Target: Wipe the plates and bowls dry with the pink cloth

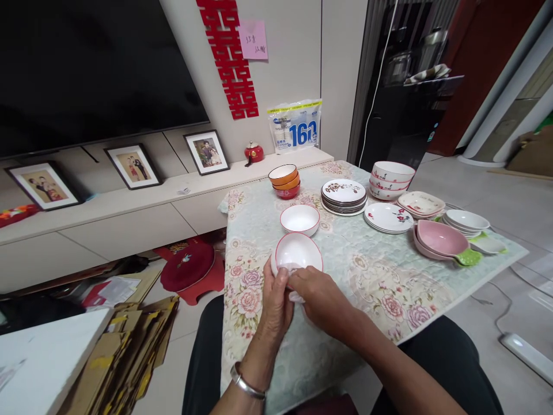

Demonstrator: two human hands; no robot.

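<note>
A white bowl with a thin red rim [302, 252] is tilted toward me just above the near part of the table. My left hand [275, 300] grips its left and near side, thumb at the rim. On the near rim, my right hand [317, 294] is closed around a thin white wipe [296, 297], pressed to the bowl; part of the wipe is hidden by the fingers. Right behind stands a second white bowl with a red rim [299, 219], upright on the flowered tablecloth [358, 282].
Orange and red bowls [285, 181] stand stacked at the back. Further right are stacked plates [343, 193], flower-patterned plates [389, 218], white bowls [391, 180] and pink leaf-shaped dishes [440, 237]. A plastic pack [296, 128] stands on the cabinet. Flattened cardboard [125, 351] lies at left.
</note>
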